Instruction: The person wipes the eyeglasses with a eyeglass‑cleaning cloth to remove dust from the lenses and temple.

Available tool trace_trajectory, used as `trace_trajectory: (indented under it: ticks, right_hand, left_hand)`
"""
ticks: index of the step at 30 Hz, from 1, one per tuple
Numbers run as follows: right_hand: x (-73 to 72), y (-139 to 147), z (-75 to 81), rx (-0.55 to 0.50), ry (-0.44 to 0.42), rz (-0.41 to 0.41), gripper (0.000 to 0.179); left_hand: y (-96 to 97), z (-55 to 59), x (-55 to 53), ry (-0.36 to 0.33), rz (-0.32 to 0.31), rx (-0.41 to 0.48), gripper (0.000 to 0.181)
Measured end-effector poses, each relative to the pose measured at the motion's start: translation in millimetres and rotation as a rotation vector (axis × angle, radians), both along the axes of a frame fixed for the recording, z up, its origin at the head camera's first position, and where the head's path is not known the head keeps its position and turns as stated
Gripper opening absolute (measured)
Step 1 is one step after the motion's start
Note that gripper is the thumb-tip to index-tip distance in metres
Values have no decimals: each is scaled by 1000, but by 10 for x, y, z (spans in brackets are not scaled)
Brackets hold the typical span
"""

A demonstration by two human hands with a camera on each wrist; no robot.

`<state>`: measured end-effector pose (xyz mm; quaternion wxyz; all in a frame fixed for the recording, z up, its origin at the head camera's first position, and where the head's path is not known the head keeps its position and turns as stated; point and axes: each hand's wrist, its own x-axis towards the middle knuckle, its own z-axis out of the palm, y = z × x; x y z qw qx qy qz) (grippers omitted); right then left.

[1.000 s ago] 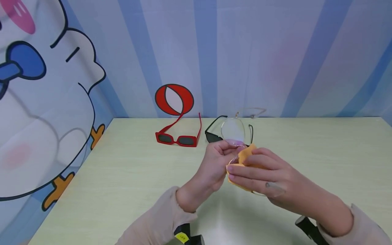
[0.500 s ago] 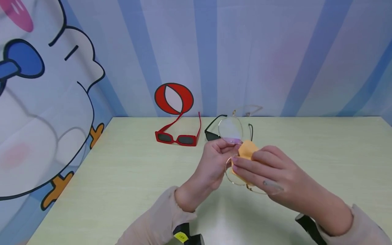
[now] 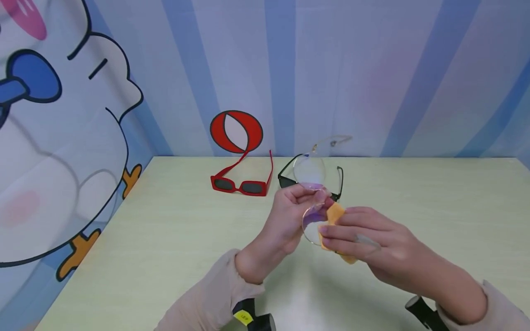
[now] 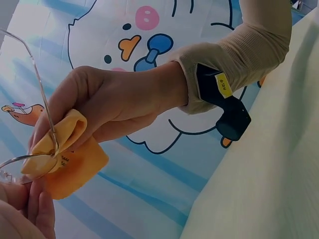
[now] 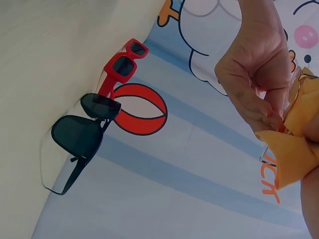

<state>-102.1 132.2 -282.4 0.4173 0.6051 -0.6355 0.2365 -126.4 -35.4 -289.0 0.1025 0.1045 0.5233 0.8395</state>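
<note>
My left hand (image 3: 287,216) pinches a pair of thin gold-rimmed eyeglasses (image 3: 304,230) near the bridge, above the table. One round lens points up and away; the other is nearer me. In my right hand (image 3: 372,236) is a yellow-orange cleaning cloth (image 3: 335,213), held against the nearer lens, whose left part shows. In the left wrist view the cloth (image 4: 79,169) is folded over the rim, with my right hand's fingers pressing it. The right wrist view shows my left hand (image 5: 259,74) beside the cloth (image 5: 294,159), which hides most of the glasses there.
Red sunglasses (image 3: 252,188) stand with temples spread on the pale table (image 3: 165,239), towards the back. Black sunglasses (image 3: 286,182) sit to their right, partly hidden behind the eyeglasses and my left hand. A printed blue-striped backdrop (image 3: 331,69) rises behind the table.
The cloth in my right hand has shifted across the nearer lens, so more of that lens shows. The eyeglasses have tilted slightly; my left hand keeps its grip on them.
</note>
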Motion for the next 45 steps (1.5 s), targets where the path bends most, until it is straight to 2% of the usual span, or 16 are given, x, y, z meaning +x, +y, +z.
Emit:
trace_trajectory:
  ticks: [4, 11, 15, 18, 21, 24, 26, 28, 33, 38, 45]
  right_hand:
    - [-8, -8, 5, 9, -7, 39, 23]
    - [-26, 4, -38, 87, 73, -82, 30]
    - [-30, -8, -39, 69, 74, -80, 27]
    - [-31, -19, -24, 31, 36, -41, 24]
    - [-32, -8, -8, 2, -44, 56, 21]
    - [-34, 26, 5, 2, -111, 143, 20]
    - [-38, 44, 9, 16, -126, 161, 20]
    - [-42, 45, 7, 38, -110, 134, 21]
    - [-57, 12, -14, 91, -45, 6, 26]
    - [-48, -13, -36, 99, 39, -91, 29]
    - [-31, 13, -26, 84, 174, -161, 31]
  left_hand:
    - [22, -5, 0, -22, -9, -4, 27]
    - [25, -18, 3, -30, -5, -4, 26]
    - [7, 4, -7, -25, -10, -4, 26]
    - [-11, 20, -19, -36, -14, -12, 25]
    - [-22, 23, -25, -41, -20, -13, 20]
    - [-26, 21, -23, -35, -30, -7, 16]
    - [-23, 18, -19, -36, -33, -4, 16]
    - [-17, 17, -14, -34, -30, -7, 19]
    - [4, 19, -8, -6, -2, -35, 26]
    - [5, 22, -7, 0, 15, -41, 26]
    - [-8, 21, -5, -23, 26, -45, 26]
